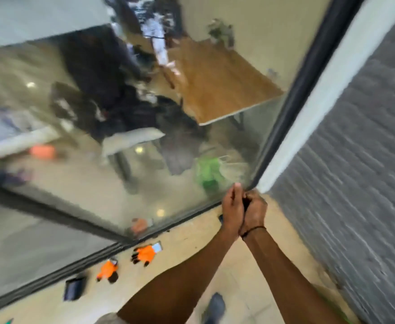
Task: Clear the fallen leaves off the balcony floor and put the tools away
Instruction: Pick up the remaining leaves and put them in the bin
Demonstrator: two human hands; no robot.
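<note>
At the balcony's corner, both hands meet over a slim black tool handle (246, 204).
Right hand (255, 212) grips it, left hand (232, 210) lies flat alongside; orange work gloves (145, 253) on the beige tile floor (234, 272) probably await stowing.

Two gloves (145, 253) lower centre on floor (257, 265) beside glass door (98, 136); wall (355, 160) right; hands (243, 209) together centre-right.

A wooden table (217, 83) stands behind the glass door (98, 141); a grey brick wall (355, 160) rises right.
</note>
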